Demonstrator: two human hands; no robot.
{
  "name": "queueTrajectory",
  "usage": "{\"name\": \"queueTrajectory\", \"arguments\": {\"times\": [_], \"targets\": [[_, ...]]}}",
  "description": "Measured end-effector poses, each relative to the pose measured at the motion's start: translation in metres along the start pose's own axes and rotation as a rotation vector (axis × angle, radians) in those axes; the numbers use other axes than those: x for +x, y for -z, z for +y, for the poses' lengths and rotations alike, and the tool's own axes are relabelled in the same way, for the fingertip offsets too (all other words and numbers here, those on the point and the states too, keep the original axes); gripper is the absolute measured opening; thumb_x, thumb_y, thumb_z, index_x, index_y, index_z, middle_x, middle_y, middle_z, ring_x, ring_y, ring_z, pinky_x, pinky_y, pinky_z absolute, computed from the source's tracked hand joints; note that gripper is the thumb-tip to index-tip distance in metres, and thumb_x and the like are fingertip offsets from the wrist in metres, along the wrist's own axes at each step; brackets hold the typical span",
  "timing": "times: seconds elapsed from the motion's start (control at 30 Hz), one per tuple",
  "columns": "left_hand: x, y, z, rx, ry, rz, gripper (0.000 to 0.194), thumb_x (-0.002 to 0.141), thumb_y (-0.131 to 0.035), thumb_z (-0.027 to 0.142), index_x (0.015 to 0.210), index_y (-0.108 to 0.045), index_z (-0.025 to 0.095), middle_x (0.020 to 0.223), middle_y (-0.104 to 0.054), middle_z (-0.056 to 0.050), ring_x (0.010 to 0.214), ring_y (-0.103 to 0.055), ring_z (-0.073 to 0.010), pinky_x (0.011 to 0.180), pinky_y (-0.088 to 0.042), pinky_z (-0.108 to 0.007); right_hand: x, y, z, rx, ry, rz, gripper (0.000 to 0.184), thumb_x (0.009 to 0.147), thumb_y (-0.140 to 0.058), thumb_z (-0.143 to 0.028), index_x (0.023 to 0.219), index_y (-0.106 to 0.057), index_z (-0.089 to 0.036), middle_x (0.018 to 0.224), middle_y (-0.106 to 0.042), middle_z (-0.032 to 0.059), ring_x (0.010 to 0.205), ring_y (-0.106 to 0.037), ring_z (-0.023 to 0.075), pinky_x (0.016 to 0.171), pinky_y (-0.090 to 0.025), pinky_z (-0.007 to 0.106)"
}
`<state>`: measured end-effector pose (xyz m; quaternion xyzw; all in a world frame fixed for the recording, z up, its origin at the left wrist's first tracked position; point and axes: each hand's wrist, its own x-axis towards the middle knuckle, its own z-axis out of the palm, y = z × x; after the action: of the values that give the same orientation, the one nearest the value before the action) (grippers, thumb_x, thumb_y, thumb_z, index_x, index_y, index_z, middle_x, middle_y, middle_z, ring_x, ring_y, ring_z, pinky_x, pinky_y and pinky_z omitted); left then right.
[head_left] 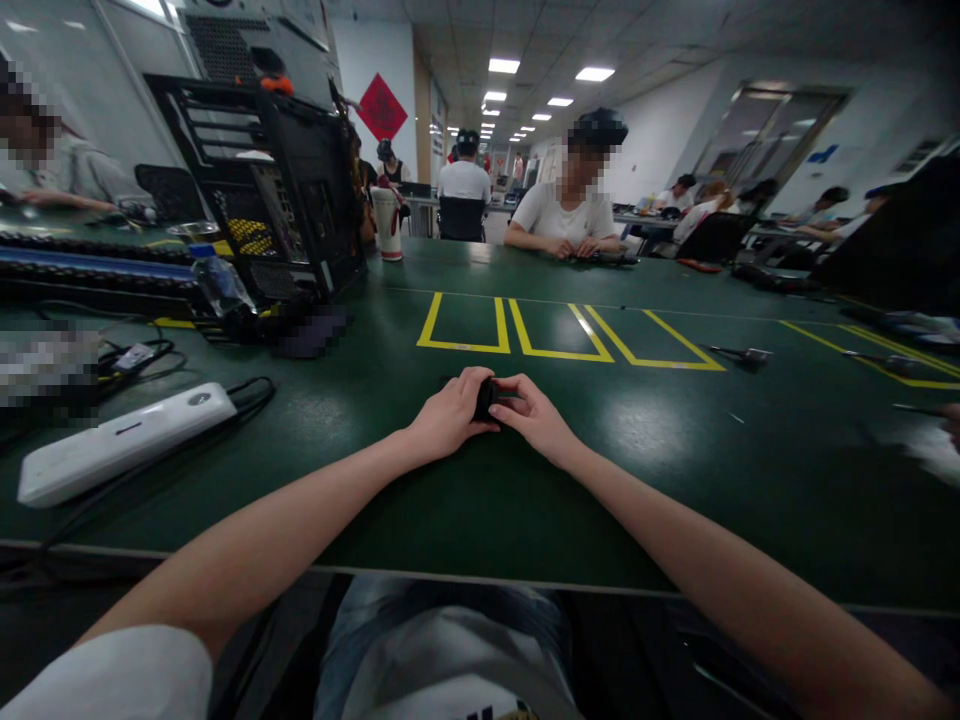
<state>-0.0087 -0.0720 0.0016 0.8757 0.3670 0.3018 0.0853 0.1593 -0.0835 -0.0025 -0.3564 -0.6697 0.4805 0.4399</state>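
A small black block-like object (486, 398) is between my two hands, low over the green table (420, 520); its exact kind is too dark and too covered to make out. My left hand (455, 412) wraps around its left side, hiding much of it. On its right side, the thumb and fingertips of my right hand (531, 412) pinch it. Beyond my hands, yellow tape outlines (465, 347) mark the tabletop.
At left lie a white power strip (127, 440) with black cables and a water bottle (221, 280), near a black computer case (292, 190). A paper cup (388, 225) stands farther back. A dark-tipped tool (746, 355) lies right. A person (574, 205) sits opposite.
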Motion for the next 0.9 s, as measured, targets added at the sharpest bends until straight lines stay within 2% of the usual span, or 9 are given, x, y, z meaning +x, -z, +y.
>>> {"name": "queueTrajectory", "arguments": {"times": [0.13, 0.3, 0.53, 0.8, 0.9], "targets": [[0.0005, 0.0015, 0.0012, 0.002, 0.008, -0.011, 0.059, 0.07, -0.061, 0.03, 0.116, -0.025, 0.022, 0.115, -0.041, -0.009, 0.1, -0.049, -0.0256, 0.076, -0.046, -0.043, -0.0003, -0.0002, -0.0004, 0.048, 0.004, -0.016, 0.032, 0.066, -0.062, -0.022, 0.092, -0.044, -0.024, 0.099, -0.05, 0.0002, 0.094, -0.054, 0.0158, 0.081, -0.048, 0.035], [0.001, 0.0037, 0.0025, -0.001, -0.002, -0.016, 0.06, 0.07, -0.061, 0.034, 0.117, -0.025, 0.022, 0.115, -0.041, -0.008, 0.099, -0.05, -0.0257, 0.075, -0.047, -0.042, 0.0013, -0.0001, -0.001, -0.002, 0.025, 0.026, 0.021, 0.072, -0.058, -0.026, 0.089, -0.047, -0.023, 0.095, -0.051, 0.0001, 0.09, -0.055, 0.0146, 0.084, -0.046, 0.035], [0.0006, 0.0029, 0.0019, -0.016, -0.004, -0.015, 0.059, 0.07, -0.061, 0.033, 0.115, -0.027, 0.022, 0.113, -0.042, -0.008, 0.099, -0.05, -0.0248, 0.074, -0.048, -0.041, 0.0009, 0.0015, -0.0016, -0.073, 0.016, -0.004, 0.033, 0.073, -0.056, -0.026, 0.105, -0.047, -0.024, 0.106, -0.051, 0.0028, 0.102, -0.052, 0.0183, 0.091, -0.041, 0.04], [0.0008, 0.0028, 0.0021, -0.002, -0.012, -0.009, 0.061, 0.069, -0.062, 0.034, 0.116, -0.025, 0.021, 0.114, -0.041, -0.009, 0.099, -0.049, -0.0247, 0.073, -0.048, -0.04, 0.0011, 0.0, -0.0013, -0.016, 0.051, 0.024, 0.02, 0.073, -0.057, -0.026, 0.091, -0.049, -0.023, 0.097, -0.054, 0.0001, 0.095, -0.055, 0.0153, 0.087, -0.045, 0.035], [0.0013, 0.0019, 0.0014, -0.005, -0.013, -0.004, 0.061, 0.069, -0.062, 0.034, 0.116, -0.025, 0.021, 0.113, -0.042, -0.008, 0.099, -0.049, -0.0249, 0.074, -0.048, -0.041, 0.0027, 0.0004, 0.0012, -0.057, 0.063, 0.039, 0.024, 0.072, -0.058, -0.024, 0.094, -0.049, -0.023, 0.098, -0.054, 0.0006, 0.099, -0.054, 0.016, 0.09, -0.043, 0.036]]}}
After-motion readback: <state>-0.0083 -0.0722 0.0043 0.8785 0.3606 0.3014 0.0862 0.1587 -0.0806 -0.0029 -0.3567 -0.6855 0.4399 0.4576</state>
